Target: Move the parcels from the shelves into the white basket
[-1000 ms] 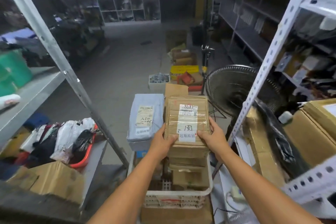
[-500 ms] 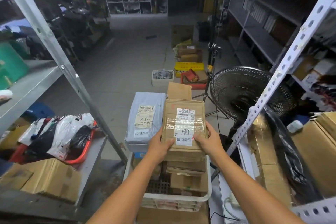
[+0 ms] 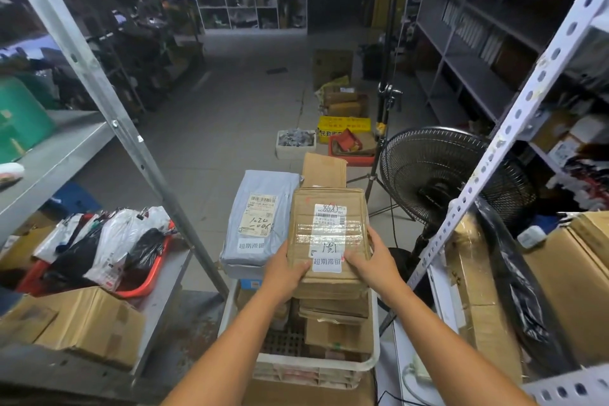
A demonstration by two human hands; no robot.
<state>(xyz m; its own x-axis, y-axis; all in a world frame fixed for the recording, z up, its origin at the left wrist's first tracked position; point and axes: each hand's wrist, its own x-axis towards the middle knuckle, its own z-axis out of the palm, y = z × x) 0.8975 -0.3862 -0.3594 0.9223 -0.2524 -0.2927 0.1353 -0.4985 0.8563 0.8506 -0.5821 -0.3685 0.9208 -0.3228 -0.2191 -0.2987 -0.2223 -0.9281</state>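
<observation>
Left hand point(image 3: 285, 269): arm extended, brown parcel point(image 3: 329, 234) is gripped at 7 o'clock.
Right hand point(image 3: 372, 260): same parcel is gripped at 5 o'clock.

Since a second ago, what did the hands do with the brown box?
The brown box moved a little lower, down toward the stack of parcels in the white basket. The left hand and right hand kept their grip on its near corners; nothing was let go. The grey bag and the fan stayed where they were.
</observation>
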